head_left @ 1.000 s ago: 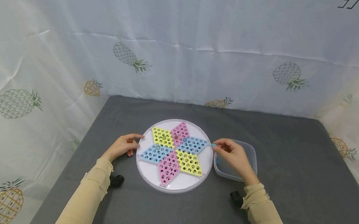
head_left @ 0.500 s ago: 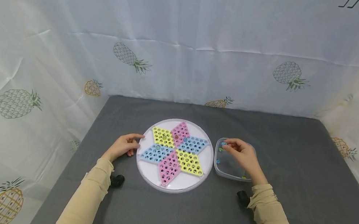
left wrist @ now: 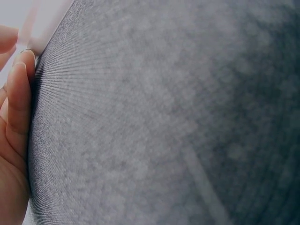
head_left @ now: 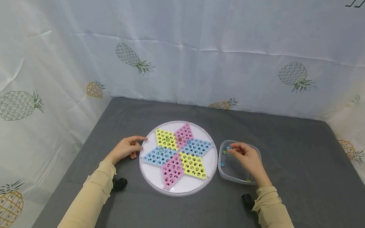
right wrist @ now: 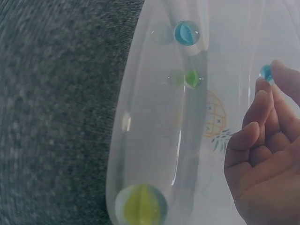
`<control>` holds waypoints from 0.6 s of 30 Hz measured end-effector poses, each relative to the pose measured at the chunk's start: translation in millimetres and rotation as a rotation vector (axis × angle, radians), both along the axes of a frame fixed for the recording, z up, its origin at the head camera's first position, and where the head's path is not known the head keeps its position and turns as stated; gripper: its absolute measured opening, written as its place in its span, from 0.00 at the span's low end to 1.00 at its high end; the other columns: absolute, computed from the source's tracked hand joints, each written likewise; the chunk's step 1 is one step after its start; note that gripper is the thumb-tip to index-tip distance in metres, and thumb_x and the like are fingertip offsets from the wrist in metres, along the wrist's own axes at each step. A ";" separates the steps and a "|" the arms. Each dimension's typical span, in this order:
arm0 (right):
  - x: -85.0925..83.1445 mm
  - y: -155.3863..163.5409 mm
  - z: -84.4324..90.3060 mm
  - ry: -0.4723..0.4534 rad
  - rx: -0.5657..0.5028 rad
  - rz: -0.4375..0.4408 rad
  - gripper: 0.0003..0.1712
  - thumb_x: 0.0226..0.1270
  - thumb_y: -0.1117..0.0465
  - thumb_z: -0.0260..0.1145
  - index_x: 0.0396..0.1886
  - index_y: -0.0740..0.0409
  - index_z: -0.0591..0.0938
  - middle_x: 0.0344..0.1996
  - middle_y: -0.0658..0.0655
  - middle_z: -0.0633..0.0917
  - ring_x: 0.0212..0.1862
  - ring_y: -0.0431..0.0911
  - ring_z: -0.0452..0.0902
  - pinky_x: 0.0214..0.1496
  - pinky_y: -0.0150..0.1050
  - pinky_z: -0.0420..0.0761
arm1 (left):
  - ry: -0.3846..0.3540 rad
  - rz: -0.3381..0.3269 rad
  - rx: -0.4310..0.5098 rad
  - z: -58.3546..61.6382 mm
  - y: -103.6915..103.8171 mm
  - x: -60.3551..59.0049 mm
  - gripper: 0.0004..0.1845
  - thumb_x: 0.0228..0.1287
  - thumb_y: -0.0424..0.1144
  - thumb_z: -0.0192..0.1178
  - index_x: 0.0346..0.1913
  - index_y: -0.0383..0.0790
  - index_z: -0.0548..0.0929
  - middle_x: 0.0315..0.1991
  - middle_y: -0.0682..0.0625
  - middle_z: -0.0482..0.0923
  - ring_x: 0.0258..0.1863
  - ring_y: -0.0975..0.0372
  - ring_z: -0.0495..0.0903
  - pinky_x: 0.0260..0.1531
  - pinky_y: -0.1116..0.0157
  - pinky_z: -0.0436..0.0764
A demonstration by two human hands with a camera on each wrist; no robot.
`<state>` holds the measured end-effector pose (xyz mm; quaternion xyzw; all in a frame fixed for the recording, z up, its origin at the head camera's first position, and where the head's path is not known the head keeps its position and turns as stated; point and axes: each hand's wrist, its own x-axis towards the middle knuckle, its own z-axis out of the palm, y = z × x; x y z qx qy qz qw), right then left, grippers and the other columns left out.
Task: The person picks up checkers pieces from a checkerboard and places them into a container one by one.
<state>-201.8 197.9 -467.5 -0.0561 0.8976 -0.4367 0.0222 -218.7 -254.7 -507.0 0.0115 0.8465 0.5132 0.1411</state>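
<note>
Head view, right hand (head_left: pixel 246 158) apparently pinching blue marble (head_left: pixel 228 148) over container (head_left: pixel 256 150), left hand (head_left: pixel 127 148) relaxed beside board (head_left: pixel 149 173)

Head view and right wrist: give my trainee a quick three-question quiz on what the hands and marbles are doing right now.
1. True or false: the left hand touches the board's rim.
2. Which thing is the right hand over? A) board B) tub C) bare table
3. What colour is the marble at the right fingers?

Key:
1. True; its fingertips rest against the left rim.
2. B; the hand is over the clear tub.
3. Blue; green, yellow and another blue marble lie in the tub.
</note>
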 end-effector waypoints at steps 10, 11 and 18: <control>-2.5 0.2 -4.3 -0.025 0.023 0.019 0.20 0.62 0.48 0.63 0.47 0.57 0.80 0.37 0.57 0.84 0.36 0.43 0.77 0.36 0.33 0.75 | -0.001 0.015 -0.010 0.4 1.3 0.8 0.20 0.58 0.38 0.62 0.55 0.47 0.78 0.20 0.50 0.72 0.16 0.62 0.71 0.21 0.66 0.76; -2.6 0.2 -4.4 -0.031 0.028 0.019 0.20 0.62 0.48 0.63 0.47 0.57 0.80 0.37 0.57 0.84 0.36 0.43 0.76 0.36 0.33 0.75 | -0.001 0.014 -0.010 0.6 1.5 0.9 0.20 0.58 0.38 0.62 0.56 0.47 0.78 0.20 0.50 0.72 0.16 0.62 0.71 0.21 0.66 0.76; -3.3 -0.6 -4.4 -0.051 0.054 0.029 0.20 0.62 0.48 0.63 0.47 0.58 0.80 0.37 0.57 0.84 0.35 0.42 0.75 0.36 0.35 0.75 | -0.003 0.012 -0.007 2.2 3.0 1.5 0.20 0.58 0.38 0.62 0.56 0.48 0.78 0.21 0.50 0.72 0.17 0.62 0.71 0.21 0.66 0.76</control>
